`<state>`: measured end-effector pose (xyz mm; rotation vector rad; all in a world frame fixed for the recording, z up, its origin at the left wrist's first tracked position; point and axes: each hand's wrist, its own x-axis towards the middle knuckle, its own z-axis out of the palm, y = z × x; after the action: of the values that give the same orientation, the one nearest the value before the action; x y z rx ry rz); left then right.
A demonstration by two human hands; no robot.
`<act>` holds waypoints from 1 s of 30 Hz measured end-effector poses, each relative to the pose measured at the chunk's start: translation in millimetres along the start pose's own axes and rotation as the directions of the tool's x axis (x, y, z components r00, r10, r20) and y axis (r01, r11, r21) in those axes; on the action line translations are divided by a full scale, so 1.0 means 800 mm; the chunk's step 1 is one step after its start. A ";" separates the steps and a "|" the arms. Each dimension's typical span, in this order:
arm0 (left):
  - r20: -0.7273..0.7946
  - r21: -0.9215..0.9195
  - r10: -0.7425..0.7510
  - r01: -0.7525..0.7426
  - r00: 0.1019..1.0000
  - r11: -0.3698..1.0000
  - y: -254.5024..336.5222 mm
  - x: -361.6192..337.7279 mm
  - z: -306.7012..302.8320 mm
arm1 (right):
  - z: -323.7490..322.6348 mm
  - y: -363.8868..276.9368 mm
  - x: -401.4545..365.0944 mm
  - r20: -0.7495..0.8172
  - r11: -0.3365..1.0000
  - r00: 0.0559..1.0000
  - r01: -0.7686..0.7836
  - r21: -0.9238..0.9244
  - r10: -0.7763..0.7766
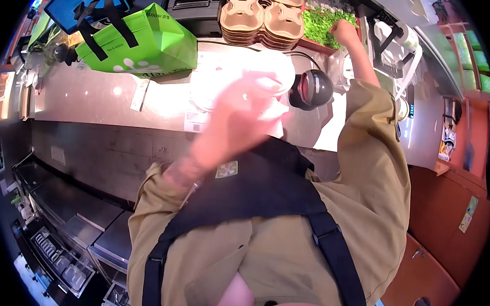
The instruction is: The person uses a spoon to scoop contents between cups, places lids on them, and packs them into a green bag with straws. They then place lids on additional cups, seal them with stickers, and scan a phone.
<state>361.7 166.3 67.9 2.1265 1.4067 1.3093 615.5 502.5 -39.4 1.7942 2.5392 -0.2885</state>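
My left hand [238, 117] is smeared by motion over the counter. Its thumb lies on the edge of a white, round-topped cup [275, 67], washed out by glare, and its fingers curl below. Farther right, my right hand [345, 33] reaches over a box of small green leaves [319, 27]. Its fingers are bent together, with the tips at the leaves; whatever they pinch is too small to make out. Just right of the cup stands a round black scanner [314, 89]. White paper [205, 69] lies under the glare beside the left hand.
A bright green bag with black handles [143, 44] stands at the left of the metal counter [83, 99]. Stacked cardboard cup carriers [261, 22] sit at the back, next to a black machine [195, 11]. Plastic bags [384, 41] hang at the right.
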 end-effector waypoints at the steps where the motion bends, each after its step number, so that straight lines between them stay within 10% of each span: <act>1: 0.131 -0.045 0.061 -0.055 0.989 0.997 0.028 0.014 0.028 | 0.003 0.001 -0.001 -0.011 1.000 1.000 -0.018 0.008 0.018; 5: 0.368 0.500 0.088 -0.276 0.926 0.821 0.031 0.019 0.164 | 0.002 -0.003 -0.005 -0.035 0.969 0.993 -0.106 0.224 0.116; 9: 0.332 0.426 0.249 -0.380 0.910 0.821 -0.019 0.034 0.190 | -0.024 -0.004 -0.033 0.009 0.554 0.997 0.034 0.832 -0.074; 15: 0.350 0.346 0.301 -0.421 0.887 0.838 -0.038 0.042 0.169 | -0.132 -0.124 -0.114 -0.198 0.663 0.953 0.303 0.684 -0.231; 19: 0.285 0.187 0.336 -0.396 0.898 0.899 0.016 -0.012 0.128 | -0.154 -0.246 -0.192 -0.260 0.439 0.840 0.483 0.758 -0.476; 21: 0.120 0.051 0.324 -0.331 0.939 0.942 0.029 -0.033 0.075 | -0.148 -0.287 -0.214 -0.333 0.466 0.742 0.640 0.611 -0.582; 22: -0.234 0.112 0.355 -0.338 0.905 0.935 0.023 -0.044 0.060 | -0.143 -0.304 -0.219 -0.287 0.487 0.759 0.611 0.624 -0.585; 26: -0.511 0.187 -0.047 0.164 0.858 0.969 -0.032 -0.044 -0.029 | -0.113 -0.338 -0.204 -0.293 0.567 0.714 0.690 0.449 -0.636; 30: -0.326 -0.124 -0.251 0.222 0.911 0.967 -0.084 -0.040 -0.041 | -0.087 -0.352 -0.205 -0.335 0.613 0.669 0.743 0.270 -0.664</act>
<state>292.3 164.3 25.8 1.6654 1.6459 1.6562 414.0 270.1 88.0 0.7494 3.4432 -0.6902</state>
